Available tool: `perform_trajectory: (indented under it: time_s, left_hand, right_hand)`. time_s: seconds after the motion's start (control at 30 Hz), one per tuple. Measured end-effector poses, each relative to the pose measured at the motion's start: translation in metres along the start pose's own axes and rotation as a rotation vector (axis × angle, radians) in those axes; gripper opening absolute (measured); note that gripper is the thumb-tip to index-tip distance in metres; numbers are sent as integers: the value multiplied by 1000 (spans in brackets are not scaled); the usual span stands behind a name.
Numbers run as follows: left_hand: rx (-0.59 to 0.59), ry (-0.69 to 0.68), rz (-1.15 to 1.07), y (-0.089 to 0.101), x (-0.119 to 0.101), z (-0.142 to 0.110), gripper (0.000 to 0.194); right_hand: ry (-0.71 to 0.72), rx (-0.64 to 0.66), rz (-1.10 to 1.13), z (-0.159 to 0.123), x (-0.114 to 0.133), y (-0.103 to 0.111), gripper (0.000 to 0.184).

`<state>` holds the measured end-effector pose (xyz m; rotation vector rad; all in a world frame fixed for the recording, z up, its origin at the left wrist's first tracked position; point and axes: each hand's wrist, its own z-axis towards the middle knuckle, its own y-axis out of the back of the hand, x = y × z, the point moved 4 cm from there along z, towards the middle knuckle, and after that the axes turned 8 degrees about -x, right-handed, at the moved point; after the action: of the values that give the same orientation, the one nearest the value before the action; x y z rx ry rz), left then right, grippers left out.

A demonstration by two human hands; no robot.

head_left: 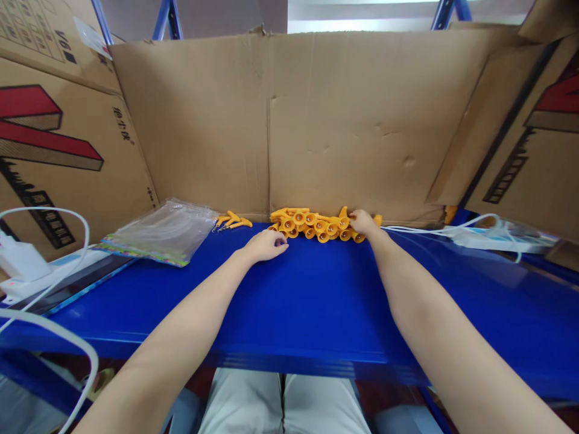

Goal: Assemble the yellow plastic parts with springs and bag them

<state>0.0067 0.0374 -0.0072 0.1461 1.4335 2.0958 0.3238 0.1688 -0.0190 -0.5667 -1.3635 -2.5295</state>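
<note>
Blue shelf (pixel 312 301) — cardboard backing (pixel 353 114) — grey wall (pixel 235 17) beyond

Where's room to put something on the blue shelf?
The blue shelf is bare between both forearms, before the yellow pieces, and between the right forearm and white cables. It's crowded along the cardboard and around the plastic bags.
</note>
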Motion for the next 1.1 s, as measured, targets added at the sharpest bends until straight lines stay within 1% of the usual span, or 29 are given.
perform_trajectory:
  time_s: [0.07, 0.13, 0.27, 0.4, 0.53, 0.63, 0.67, 0.73, 0.8, 0.87, 0.9, 0.97, 1.1]
  left_hand:
    - [3, 1, -1, 0, 0, 0, 27]
    - [3, 1, -3, -1, 0, 1, 27]
    - [4, -8, -8, -1, 0, 1, 28]
    - [-10, -6, -3, -1, 2, 1, 28]
    - [-42, 58, 29, 1, 12, 3, 25]
    - [-124, 197, 110, 9, 31, 2, 27]
    - [-154, 271, 147, 13, 39, 0, 30]
    - [-201, 467, 220, 21, 59, -6, 40]
    - [-234, 609, 269, 26, 77, -13, 49]
    - [-242, 745, 282, 27, 94, -21, 57]
    - [-241, 791, 277, 26, 100, -24, 59]
    - [-224, 834, 258, 22, 110, -28, 61]
    - [-221, 852, 248, 17, 121, -29, 60]
  right_hand:
    - [-48, -18, -20, 0, -2, -4, 29]
    - [-73, -64, -40, -2, -2, -3, 31]
    - [-81, -121, -75, -9, 3, 3, 34]
    - [-73, -208, -51, -15, 7, 12, 35]
    - [-60, -214, -37, -20, 13, 19, 33]
    - [-52, -218, -74, -26, 20, 26, 35]
    - [-46, -223, -87, -28, 22, 29, 35]
    - [-27, -242, -104, -31, 27, 33, 35]
    - [0, -276, -101, -32, 31, 36, 35]
    - [21, -312, -89, -32, 33, 38, 34]
    - [32, -329, -83, -31, 34, 39, 34]
    - [55, -346, -74, -30, 36, 42, 33]
    - [152, -341, -49, -30, 43, 58, 30]
